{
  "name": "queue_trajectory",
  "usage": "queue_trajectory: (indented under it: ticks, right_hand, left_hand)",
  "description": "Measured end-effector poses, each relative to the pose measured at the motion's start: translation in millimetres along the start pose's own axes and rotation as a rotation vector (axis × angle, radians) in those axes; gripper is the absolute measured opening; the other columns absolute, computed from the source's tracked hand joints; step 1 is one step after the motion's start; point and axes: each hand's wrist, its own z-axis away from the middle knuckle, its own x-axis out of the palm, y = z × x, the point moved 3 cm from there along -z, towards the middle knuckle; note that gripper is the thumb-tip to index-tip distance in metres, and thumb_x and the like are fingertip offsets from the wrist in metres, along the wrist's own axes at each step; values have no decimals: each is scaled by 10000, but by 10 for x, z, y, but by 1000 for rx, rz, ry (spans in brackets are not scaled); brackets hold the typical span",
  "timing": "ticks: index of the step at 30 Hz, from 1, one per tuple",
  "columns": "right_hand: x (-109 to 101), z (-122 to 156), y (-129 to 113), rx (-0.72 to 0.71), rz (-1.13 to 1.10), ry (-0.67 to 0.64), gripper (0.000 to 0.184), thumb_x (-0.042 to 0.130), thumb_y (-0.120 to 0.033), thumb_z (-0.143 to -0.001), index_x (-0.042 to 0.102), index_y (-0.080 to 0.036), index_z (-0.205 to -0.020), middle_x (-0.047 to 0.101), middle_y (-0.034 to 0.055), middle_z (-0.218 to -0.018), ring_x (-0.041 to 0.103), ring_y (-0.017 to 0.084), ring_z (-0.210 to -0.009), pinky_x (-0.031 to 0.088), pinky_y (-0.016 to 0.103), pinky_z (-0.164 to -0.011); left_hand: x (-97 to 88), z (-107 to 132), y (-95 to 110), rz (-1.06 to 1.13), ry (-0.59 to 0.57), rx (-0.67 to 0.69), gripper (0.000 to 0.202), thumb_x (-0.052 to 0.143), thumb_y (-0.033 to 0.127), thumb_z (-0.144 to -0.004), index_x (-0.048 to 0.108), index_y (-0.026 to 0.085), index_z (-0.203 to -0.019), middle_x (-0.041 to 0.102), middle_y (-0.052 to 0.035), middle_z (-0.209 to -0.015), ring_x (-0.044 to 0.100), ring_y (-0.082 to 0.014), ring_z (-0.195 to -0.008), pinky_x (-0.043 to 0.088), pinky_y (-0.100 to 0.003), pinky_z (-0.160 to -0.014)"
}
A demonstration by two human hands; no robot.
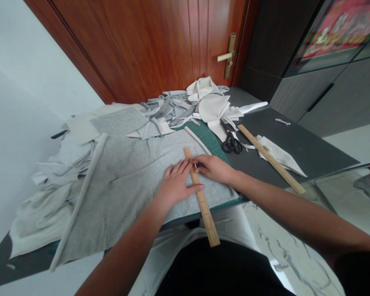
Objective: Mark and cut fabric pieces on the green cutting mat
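Observation:
A grey fabric sheet [126, 181] lies spread over a green cutting mat [211, 139] on the dark table [299, 144]. A wooden ruler [203, 201] rests on the fabric's right part, running from the middle out over the near edge. My left hand [177, 183] lies flat on the fabric, fingers stretched out and pressing the ruler. My right hand [214, 167] is just right of the ruler, its fingers pinched on a small marking tool whose tip touches the ruler's edge.
Black scissors [232, 144] lie on the mat's far right. A second, longer wooden ruler [269, 158] sits diagonally on the table beside white fabric pieces [280, 156]. A heap of grey and white scraps [185, 107] fills the back. A wooden door [160, 45] stands behind.

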Motion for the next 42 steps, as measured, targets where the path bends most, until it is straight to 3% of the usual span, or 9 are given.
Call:
queue_trajectory:
  ticks: [9, 19, 29, 42]
  right_hand:
    - [-30, 372, -191, -40, 7, -89, 116, 638, -86, -907, 624, -180, -974, 673, 60, -950, 628, 209, -938, 486, 339, -857]
    - [-11, 122, -97, 21, 54, -50, 181, 606, -27, -878, 621, -178, -977, 694, 68, -977, 641, 209, -942, 485, 329, -874]
    - [-17, 724, -380, -119, 37, -50, 113, 561, -139, -972, 636, -191, -1038, 700, 102, -1010, 651, 243, -975, 540, 403, -887]
    - [6, 1008, -486, -152, -59, -96, 116, 557, -186, -1002, 617, -221, -1094, 703, 104, -1114, 657, 238, -1065, 556, 401, -943]
  left_hand:
    - [-16, -23, -17, 20, -47, -3, 900, 529, 718, -912, 288, 210, -1615, 270, -112, -1699, 242, -300, -1573, 169, -535, -1270]
    - [9, -48, -36, 37, -52, 4, 871, 544, 686, -911, 303, 216, -1604, 285, -112, -1696, 234, -297, -1574, 165, -535, -1268]
    - [27, -51, -64, 40, -66, 6, 932, 553, 707, -893, 264, 199, -1618, 272, -116, -1701, 223, -296, -1577, 150, -529, -1270]
    - [13, -56, -57, 32, -69, 3, 961, 562, 727, -881, 247, 204, -1624, 294, -132, -1691, 240, -314, -1570, 160, -531, -1266]
